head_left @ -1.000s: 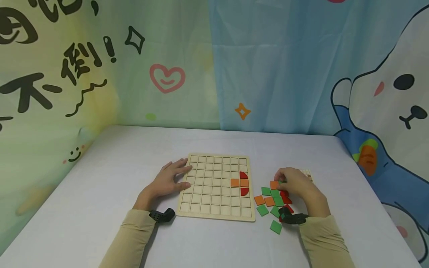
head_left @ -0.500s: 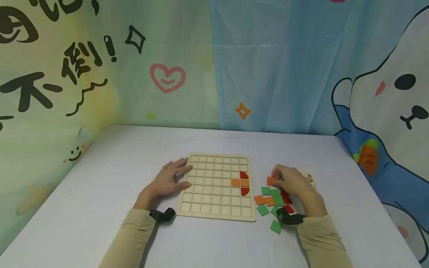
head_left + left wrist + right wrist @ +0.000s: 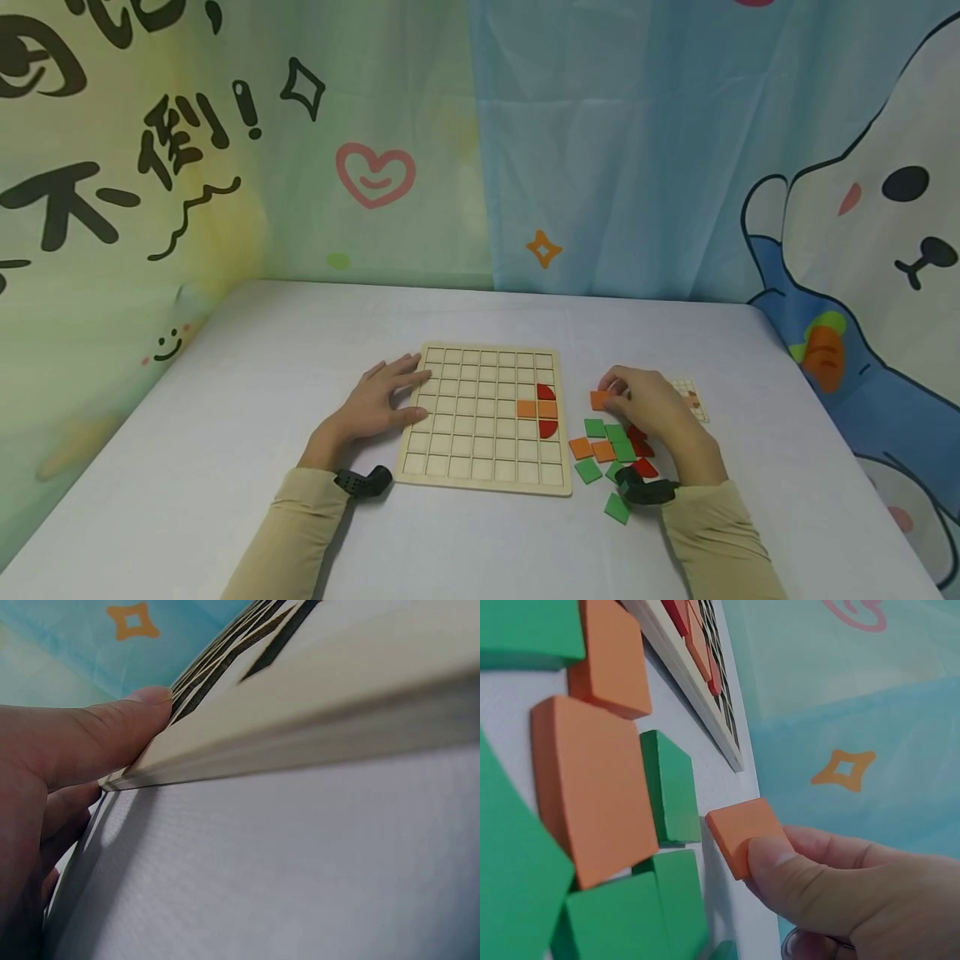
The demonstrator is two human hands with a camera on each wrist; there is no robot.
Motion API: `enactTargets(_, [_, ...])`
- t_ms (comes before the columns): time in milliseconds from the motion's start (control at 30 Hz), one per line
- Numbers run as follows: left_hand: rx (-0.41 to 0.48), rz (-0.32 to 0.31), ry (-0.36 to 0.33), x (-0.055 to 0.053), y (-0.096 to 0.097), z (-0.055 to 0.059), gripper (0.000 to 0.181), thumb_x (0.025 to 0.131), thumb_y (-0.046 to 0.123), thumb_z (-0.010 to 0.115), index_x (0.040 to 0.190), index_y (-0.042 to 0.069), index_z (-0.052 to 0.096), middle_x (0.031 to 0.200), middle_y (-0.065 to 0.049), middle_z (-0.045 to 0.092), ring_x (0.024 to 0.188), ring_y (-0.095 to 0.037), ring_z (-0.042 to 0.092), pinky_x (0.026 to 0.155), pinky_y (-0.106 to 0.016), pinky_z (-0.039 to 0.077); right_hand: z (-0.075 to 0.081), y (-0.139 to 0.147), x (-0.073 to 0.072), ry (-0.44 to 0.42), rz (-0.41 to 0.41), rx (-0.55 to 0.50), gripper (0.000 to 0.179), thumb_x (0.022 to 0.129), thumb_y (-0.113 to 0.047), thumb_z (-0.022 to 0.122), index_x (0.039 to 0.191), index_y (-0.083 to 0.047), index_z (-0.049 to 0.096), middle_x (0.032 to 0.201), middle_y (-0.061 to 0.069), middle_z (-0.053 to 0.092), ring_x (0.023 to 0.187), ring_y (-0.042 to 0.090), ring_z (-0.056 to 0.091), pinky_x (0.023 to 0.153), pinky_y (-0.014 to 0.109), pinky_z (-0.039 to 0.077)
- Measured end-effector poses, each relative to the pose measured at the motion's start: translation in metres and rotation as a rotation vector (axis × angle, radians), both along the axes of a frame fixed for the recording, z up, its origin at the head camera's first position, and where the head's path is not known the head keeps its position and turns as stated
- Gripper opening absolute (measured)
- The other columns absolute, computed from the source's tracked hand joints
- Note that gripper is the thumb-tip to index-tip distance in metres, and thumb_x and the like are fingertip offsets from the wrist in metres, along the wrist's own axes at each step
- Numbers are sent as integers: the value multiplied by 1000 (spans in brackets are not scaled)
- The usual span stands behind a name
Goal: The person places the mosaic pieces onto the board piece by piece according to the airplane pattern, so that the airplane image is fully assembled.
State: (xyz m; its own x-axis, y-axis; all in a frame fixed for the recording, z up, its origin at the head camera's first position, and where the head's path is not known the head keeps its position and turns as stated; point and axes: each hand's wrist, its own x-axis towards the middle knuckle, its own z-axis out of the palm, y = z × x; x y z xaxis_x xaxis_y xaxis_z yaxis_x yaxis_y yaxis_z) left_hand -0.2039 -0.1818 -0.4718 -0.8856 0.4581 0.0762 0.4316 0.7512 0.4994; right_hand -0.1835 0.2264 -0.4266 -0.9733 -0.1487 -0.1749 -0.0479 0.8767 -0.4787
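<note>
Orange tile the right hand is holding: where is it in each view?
Head: held orange tile right of centre, below mid-height, in the right hand.
Left wrist: not in it.
Right wrist: just right of and below centre.
Shared landmark: the printed orange star, in all three views.

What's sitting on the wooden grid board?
On the board, two orange squares and two red curved pieces, toward the right. The left hand covers part of the left edge, hiding what's beneath.

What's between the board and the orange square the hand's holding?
In the head view, only bare white table lies between the board and the orange square in the right hand.
</note>
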Motion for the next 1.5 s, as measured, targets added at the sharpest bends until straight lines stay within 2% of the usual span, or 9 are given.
enactTargets(267, [6, -18, 26, 0, 0, 1, 67, 83, 48, 65, 139, 14, 50, 153, -11, 34, 144, -29, 26, 120, -50, 13, 3, -3, 0, 66, 17, 23, 20, 91, -22, 64, 108, -13, 64, 103, 9, 67, 87, 22, 57, 68, 33, 51])
enactTargets(500, [6, -13, 12, 0, 0, 1, 67, 83, 47, 66, 139, 14, 49, 154, -9, 33, 145, -27, 25, 120, -49, 12, 9, -14, 1, 81, 20, 20, 18, 89, -24, 67, 105, -15, 67, 98, 4, 68, 87, 20, 57, 71, 36, 51])
enactTargets(667, [7, -16, 2, 0, -1, 0, 67, 83, 47, 66, 140, 14, 49, 154, -9, 32, 145, -26, 24, 120, -48, 11, 12, -22, 4, 108, 65, 24, 16, 89, -24, 67, 102, -16, 69, 94, 1, 70, 87, 19, 60, 75, 39, 52])
enactTargets(900, [-4, -17, 12, 0, -1, 1, 67, 83, 47, 66, 140, 15, 49, 154, -9, 32, 145, -26, 24, 120, -48, 11, 12, -33, 5, 152, 129, 19, 13, 89, -26, 67, 98, -17, 68, 92, -2, 70, 79, 14, 59, 69, 35, 51])
enactTargets(1133, [-9, -2, -2, 0, 1, 0, 67, 84, 48, 65, 140, 15, 49, 155, -8, 32, 145, -25, 24, 121, -47, 11, 11, -47, 10, 165, 134, 22, 15, 88, -31, 67, 97, -18, 67, 91, -5, 70, 79, 13, 60, 68, 32, 51])
enactTargets(1500, [-22, 4, 4, 0, 0, 0, 67, 84, 49, 64, 140, 17, 49, 155, -7, 32, 146, -25, 24, 121, -47, 11, 11, -65, 17, 164, 174, -9, 8, 88, -27, 69, 91, -20, 66, 88, -7, 70, 76, 10, 60, 62, 27, 47])
